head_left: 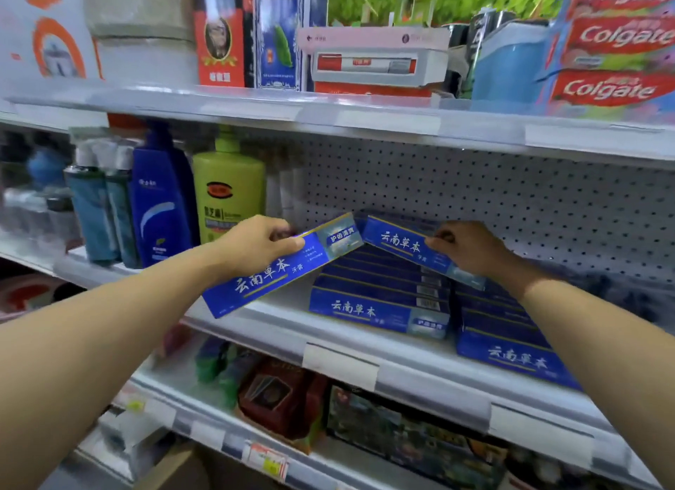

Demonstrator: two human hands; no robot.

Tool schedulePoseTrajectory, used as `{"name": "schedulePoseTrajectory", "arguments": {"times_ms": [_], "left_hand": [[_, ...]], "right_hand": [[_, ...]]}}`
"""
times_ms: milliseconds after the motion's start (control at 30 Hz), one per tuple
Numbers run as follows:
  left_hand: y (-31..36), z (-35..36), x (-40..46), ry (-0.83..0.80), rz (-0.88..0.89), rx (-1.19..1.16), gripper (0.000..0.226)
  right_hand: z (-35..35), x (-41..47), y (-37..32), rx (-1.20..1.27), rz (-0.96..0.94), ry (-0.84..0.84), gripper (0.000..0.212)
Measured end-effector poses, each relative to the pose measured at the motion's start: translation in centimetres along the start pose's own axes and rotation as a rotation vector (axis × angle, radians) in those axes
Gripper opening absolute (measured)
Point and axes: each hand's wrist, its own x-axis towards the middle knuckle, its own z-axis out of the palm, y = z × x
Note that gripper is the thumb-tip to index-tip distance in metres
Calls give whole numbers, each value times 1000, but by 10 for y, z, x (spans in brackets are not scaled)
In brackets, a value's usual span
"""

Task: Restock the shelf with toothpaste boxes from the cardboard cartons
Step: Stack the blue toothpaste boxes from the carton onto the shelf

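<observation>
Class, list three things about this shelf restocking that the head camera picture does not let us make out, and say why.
1. The cardboard cartons: outside the head view.
2. How many boxes are in the right stack: the right hand and its box cover the top.
3. Price labels on the shelf edge: blurred.

You get bright, even light from above; the white metal shelf edge (365,116) glares softly. Motion blur smears the red Colgate cartons (617,43) and lower-shelf goods, and the wide lens bends the edges.
</observation>
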Motion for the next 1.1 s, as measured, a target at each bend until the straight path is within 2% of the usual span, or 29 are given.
{"name": "schedulePoseTrajectory", "arguments": {"times_ms": [100,233,333,500,600,733,1100], "left_hand": [[2,3,30,34,14,30,19],[3,11,67,63,46,54,33],[3,16,83,30,53,42,34],[6,28,107,-29,89,161,36],[16,36,118,-73,119,206,38],[32,49,134,-118,194,294,40],[76,118,183,-316,317,385,48]], "right_hand": [[8,39,6,-28,-37,-18,38],[23,75,9,-36,-76,-53,35],[34,87,8,-19,-97,-66,38],[50,97,16,-104,-150,-73,44],[48,94,21,-83,-168,-16,46],[31,88,36,-43,-117,86,45],[4,51,90,-81,57,31,53]]}}
